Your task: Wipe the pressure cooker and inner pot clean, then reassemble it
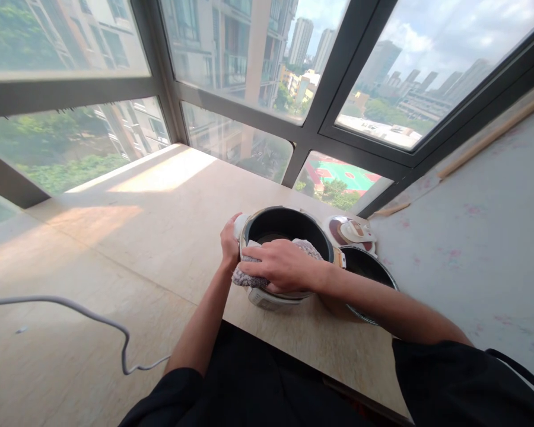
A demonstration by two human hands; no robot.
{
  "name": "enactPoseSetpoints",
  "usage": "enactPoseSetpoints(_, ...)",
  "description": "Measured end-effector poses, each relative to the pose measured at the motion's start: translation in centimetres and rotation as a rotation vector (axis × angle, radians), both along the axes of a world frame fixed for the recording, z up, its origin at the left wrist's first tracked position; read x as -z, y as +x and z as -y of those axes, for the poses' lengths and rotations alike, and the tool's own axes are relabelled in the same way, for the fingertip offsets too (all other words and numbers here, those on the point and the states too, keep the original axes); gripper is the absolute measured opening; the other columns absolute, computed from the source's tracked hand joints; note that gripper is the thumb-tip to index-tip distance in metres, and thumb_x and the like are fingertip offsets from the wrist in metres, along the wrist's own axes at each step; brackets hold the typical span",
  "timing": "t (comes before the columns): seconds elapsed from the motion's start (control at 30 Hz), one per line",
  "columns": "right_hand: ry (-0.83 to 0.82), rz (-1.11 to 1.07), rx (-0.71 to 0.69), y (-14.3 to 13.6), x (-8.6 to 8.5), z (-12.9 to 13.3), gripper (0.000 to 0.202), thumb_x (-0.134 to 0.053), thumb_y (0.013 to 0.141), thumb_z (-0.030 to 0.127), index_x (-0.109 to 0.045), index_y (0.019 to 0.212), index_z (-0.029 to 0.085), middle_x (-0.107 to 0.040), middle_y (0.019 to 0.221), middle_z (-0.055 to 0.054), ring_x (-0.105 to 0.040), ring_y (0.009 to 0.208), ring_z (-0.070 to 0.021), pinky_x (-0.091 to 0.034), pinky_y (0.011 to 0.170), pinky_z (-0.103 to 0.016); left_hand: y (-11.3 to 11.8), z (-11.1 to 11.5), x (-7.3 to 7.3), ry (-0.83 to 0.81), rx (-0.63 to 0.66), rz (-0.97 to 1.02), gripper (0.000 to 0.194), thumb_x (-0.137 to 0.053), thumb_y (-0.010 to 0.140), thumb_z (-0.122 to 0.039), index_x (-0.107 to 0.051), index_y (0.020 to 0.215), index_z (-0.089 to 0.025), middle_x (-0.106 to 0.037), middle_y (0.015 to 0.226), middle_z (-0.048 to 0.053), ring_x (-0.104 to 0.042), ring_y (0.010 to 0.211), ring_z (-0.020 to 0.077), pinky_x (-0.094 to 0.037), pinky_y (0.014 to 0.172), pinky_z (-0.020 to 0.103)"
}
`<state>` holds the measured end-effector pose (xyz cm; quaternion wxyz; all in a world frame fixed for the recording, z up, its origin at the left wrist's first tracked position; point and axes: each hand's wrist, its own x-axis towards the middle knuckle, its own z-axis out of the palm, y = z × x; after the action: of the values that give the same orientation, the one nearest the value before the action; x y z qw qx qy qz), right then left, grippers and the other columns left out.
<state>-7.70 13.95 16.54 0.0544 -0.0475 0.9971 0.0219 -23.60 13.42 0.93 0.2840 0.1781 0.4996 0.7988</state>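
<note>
White plastic outside and dark within: an open cooker (273, 300) upright on the pale sill (160, 249), close to its near edge, with a dark pot (365, 261) just beside on the right and a brown-and-white lid-like piece (347, 230) behind that pot. Left hand (229, 243) cupped round the left side of the shell, partly closed and in contact with it, near the rim. Right hand (285, 264) half closed over a nubbly grey-white cloth (251, 279), bunched beneath the fingers across the near rim; exact pinch hidden from view. Probably fairly weighty and rigid as a body, with smooth sides likely to turn or skid under one-sided pressure; best steadied broadly at the flank, or lifted from both sides rather than by the rim. Cloth soft, light and floppy by its look, best taken as a gathered fold. Dark inner surface (289, 222) possibly easy to scratch, so better kept from anything hard.
</note>
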Motion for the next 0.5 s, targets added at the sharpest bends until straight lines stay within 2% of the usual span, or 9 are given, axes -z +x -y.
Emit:
enactPoseSetpoints(0.13, 0.008, 0.013, -0.085, 2.0, -0.5, 0.1, 0.036, -0.061, 0.085, 0.021, -0.063, 0.121, 0.023, -0.065, 0.122, -0.006, -0.057, 0.076, -0.0166, -0.028, 0.059, -0.032, -0.6, -0.4, 0.6, -0.012, -0.011, -0.055, 0.043, -0.049, 0.088, -0.047, -0.072, 0.108, -0.016, -0.075, 0.099, 0.009, -0.068, 0.089, 0.0236, -0.055, 0.083, 0.037)
enactPoseSetpoints(0.27, -0.072, -0.016, -0.102, 4.5, -0.8, -0.8, 0.035, -0.061, 0.088, 0.026, -0.064, 0.123, 0.023, -0.068, 0.121, -0.005, -0.06, 0.076, -0.0163, -0.033, 0.062, -0.032, -0.9, -0.7, 1.1, 0.006, 0.017, -0.065, 0.043, -0.048, 0.089, -0.046, -0.072, 0.108, -0.016, -0.075, 0.101, 0.01, -0.068, 0.091, 0.0243, -0.055, 0.087, 0.039)
enactPoseSetpoints(0.4, -0.211, -0.076, -0.084, 7.6, -0.6, -2.5, 0.036, -0.063, 0.092, 0.04, -0.067, 0.124, 0.024, -0.07, 0.125, -0.006, -0.066, 0.084, -0.0174, -0.042, 0.071, -0.031, -0.9, -0.9, 1.6, -0.015, 0.016, -0.08, 0.046, -0.045, 0.09, -0.047, -0.072, 0.111, -0.016, -0.075, 0.106, 0.01, -0.069, 0.098, 0.0258, -0.054, 0.093, 0.041)
enactPoseSetpoints(0.5, -0.309, -0.08, -0.011, 9.4, -0.4, -3.7, 0.041, -0.066, 0.092, 0.047, -0.067, 0.127, 0.025, -0.068, 0.134, -0.008, -0.069, 0.1, -0.0204, -0.048, 0.083, -0.032, -0.9, -0.7, 1.5, -0.03, -0.015, -0.11, 0.046, -0.045, 0.09, -0.047, -0.073, 0.11, -0.016, -0.075, 0.109, 0.011, -0.068, 0.102, 0.0262, -0.052, 0.098, 0.041)
